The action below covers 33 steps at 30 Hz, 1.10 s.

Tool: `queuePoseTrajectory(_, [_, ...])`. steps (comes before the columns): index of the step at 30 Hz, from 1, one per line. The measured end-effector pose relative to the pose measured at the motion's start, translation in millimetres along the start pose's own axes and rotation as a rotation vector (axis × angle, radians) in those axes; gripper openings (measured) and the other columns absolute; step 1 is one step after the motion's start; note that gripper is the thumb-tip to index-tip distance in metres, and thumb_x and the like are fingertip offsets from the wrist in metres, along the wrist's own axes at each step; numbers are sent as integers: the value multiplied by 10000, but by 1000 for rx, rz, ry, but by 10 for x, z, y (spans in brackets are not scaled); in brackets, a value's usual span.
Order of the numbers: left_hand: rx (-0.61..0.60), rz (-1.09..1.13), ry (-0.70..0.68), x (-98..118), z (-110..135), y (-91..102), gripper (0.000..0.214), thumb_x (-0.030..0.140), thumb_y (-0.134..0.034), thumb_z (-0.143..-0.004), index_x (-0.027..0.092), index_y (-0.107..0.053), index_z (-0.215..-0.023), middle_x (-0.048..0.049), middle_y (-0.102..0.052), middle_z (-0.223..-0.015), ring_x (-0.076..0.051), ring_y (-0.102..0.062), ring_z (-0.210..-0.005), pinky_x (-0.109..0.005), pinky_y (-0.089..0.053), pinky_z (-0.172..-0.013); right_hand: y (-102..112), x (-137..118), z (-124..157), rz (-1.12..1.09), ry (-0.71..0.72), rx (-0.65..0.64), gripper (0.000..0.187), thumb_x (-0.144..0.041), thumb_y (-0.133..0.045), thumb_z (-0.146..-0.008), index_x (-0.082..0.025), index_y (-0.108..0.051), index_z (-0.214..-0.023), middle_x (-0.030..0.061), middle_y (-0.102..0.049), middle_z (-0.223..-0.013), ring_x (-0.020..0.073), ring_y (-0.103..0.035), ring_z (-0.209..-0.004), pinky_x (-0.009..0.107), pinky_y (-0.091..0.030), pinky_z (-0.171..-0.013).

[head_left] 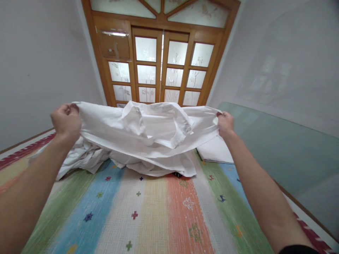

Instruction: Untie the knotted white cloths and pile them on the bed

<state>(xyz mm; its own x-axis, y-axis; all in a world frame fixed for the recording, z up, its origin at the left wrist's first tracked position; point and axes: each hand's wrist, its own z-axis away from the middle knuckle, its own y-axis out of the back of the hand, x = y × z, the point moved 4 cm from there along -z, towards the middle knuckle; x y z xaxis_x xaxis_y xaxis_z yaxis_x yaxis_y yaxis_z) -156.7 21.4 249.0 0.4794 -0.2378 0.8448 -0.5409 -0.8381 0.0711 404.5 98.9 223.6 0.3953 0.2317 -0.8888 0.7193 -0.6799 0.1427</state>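
Observation:
A white shirt (108, 120) with a collar is stretched sideways between my two hands, above a striped cloth. My left hand (66, 120) is closed on one end of it, and my right hand (225, 122) pinches the opposite end. The shirt's lower part hangs down to the cloth, where a small dark patch (178, 174) shows at its bottom edge. Beneath and beside my left hand lies a crumpled heap of white fabric (86, 155). Close to my right hand, a flat, folded white cloth (215, 150) rests partly behind the shirt.
The colourful striped cloth (150, 218) covers the surface in front of me. A pale green glass panel (286, 148) leans along the right wall. Wooden doors with frosted panes (161, 63) stand at the far end, between two plain walls.

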Motion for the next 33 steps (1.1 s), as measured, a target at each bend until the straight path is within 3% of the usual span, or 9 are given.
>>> queuePoseTrajectory(4, [-39,-779,-556,11,-39,128,398,457,-450,-913,115,-627,-815,-76,-636,-782,-187,-529,-720,-288,-337,-650,277,-17,-96,780,269,86,199,-234,-485,-960,-122,-648,-947,163,-654,-885,291,-620,-907,376,-440,-782])
queuePoseTrajectory(9, [-263,-1152,-669,-279,48,-61,563,435,-193,-993,77,-627,-1005,-186,-655,-992,-269,-572,-800,-309,-351,-628,207,150,-1,1072,235,17,237,-228,-553,-928,-105,-613,-1120,224,-610,-1083,332,-625,-968,398,-461,-778])
queuePoseTrajectory(13, [-400,-1061,-799,-417,362,-363,398,166,-349,-891,49,-547,-1217,-226,-598,-1150,-333,-540,-1025,-403,-412,-799,-108,128,305,933,287,-72,235,-142,-578,-826,-121,-616,-1057,153,-653,-965,292,-633,-889,339,-454,-731])
queuePoseTrajectory(17, [-488,-610,-1044,-210,937,-619,364,83,-401,-832,111,-597,-1137,-190,-603,-1183,-310,-535,-1089,-461,-401,-941,-466,-209,803,560,460,-176,111,-161,-529,-813,-137,-622,-868,69,-645,-746,204,-601,-706,275,-425,-669])
queuePoseTrajectory(20, [-850,-300,-1203,11,1512,-800,290,111,-437,-838,171,-624,-1051,-127,-647,-1080,-255,-588,-1027,-391,-451,-922,-834,-440,1374,341,666,-644,107,-130,-522,-780,-154,-624,-800,25,-641,-703,157,-568,-636,242,-398,-618])
queuePoseTrajectory(22, [-1153,-300,-1206,42,1861,-912,282,182,-482,-850,192,-606,-1103,-97,-651,-1106,-227,-629,-952,-339,-490,-833,-1062,-430,1838,326,768,-1076,81,-123,-566,-763,-162,-637,-771,12,-657,-720,153,-586,-659,240,-402,-632])
queuePoseTrajectory(24, [-1360,-426,-1149,-44,2097,-989,312,243,-553,-824,212,-596,-1131,-78,-647,-1161,-212,-657,-885,-314,-503,-766,-1200,-297,2207,419,833,-1282,28,-153,-625,-759,-169,-636,-779,19,-667,-744,172,-599,-672,256,-418,-629])
queuePoseTrajectory(27, [-1410,-668,-1019,-279,2175,-1039,271,308,-622,-797,196,-617,-1044,-94,-666,-1092,-222,-670,-840,-310,-505,-721,-1297,-25,2456,609,841,-1183,130,-129,-665,-738,-175,-624,-852,79,-682,-897,230,-625,-762,294,-459,-648])
queuePoseTrajectory(33, [-1201,-649,-956,-385,1809,-985,127,302,-591,-827,182,-614,-863,-97,-654,-932,-229,-640,-852,-310,-480,-726,-1257,204,2400,701,735,-1066,328,-251,-619,-853,-148,-580,-1162,152,-640,-1091,274,-640,-877,358,-495,-713])
